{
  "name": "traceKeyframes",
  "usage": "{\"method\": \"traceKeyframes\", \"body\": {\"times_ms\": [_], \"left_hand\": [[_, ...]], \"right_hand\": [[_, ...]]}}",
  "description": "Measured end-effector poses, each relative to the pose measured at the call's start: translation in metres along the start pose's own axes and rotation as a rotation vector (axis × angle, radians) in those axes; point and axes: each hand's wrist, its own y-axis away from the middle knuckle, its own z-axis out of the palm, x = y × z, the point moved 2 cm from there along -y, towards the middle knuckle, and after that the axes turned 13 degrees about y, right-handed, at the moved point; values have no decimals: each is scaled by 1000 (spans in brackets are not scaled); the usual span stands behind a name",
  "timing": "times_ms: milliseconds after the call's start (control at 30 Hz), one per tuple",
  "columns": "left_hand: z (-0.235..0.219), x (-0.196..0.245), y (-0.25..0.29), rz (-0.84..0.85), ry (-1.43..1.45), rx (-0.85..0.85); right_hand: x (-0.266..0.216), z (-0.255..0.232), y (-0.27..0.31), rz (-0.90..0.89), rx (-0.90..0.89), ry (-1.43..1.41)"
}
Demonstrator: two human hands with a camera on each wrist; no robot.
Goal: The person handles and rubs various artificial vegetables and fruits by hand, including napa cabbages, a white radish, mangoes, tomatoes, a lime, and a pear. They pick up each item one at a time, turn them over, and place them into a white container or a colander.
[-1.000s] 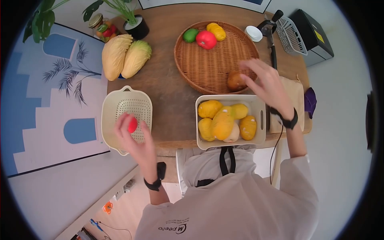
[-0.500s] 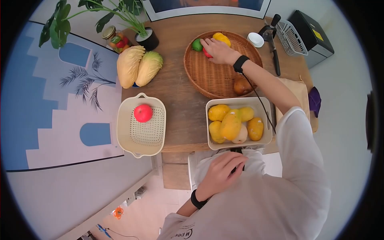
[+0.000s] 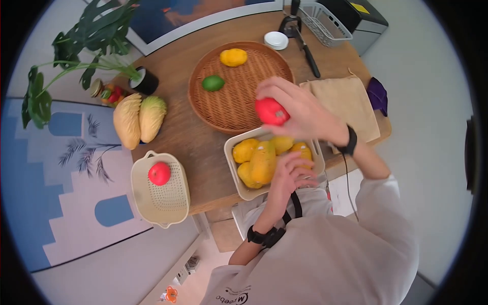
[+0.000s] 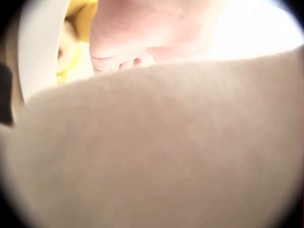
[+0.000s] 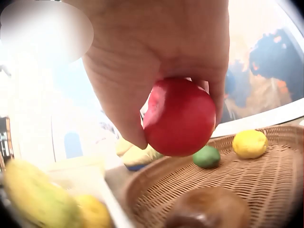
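Observation:
My right hand (image 3: 300, 109) grips a round red fruit (image 5: 180, 118) between thumb and fingers, lifted over the near rim of the wicker tray (image 3: 201, 109). In that tray lie a green fruit (image 3: 213, 83), a yellow one (image 3: 234, 57) and a brown one (image 5: 206, 209), which the right hand hides in the head view. My left hand (image 3: 288, 178), fingers spread, is over the front right of a white bin (image 3: 233, 175) of large yellow fruits (image 3: 263, 162). Pale shirt cloth covers most of the left wrist view.
Left on the table, a cream colander (image 3: 170, 201) holds another round red fruit (image 3: 159, 174). Behind it are two napa cabbages (image 3: 151, 119) and a potted plant (image 3: 145, 81). A black-handled knife (image 3: 311, 62), white lid (image 3: 276, 40) and beige cloth (image 3: 345, 104) lie to the right.
My right hand has taken the red fruit from the back of the wicker tray and brought it nearer. The left hand has risen from my lap to the bin. The head view has turned.

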Motion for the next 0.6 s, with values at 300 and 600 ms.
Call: {"method": "traceKeyframes", "body": {"times_ms": [300,600], "left_hand": [[-31,-27,-16,-33,99,339],[-25,-16,-19,-41,113,258]], "right_hand": [[-71,20,120,197,309,56],[-71,21,130,213,330,70]]}}
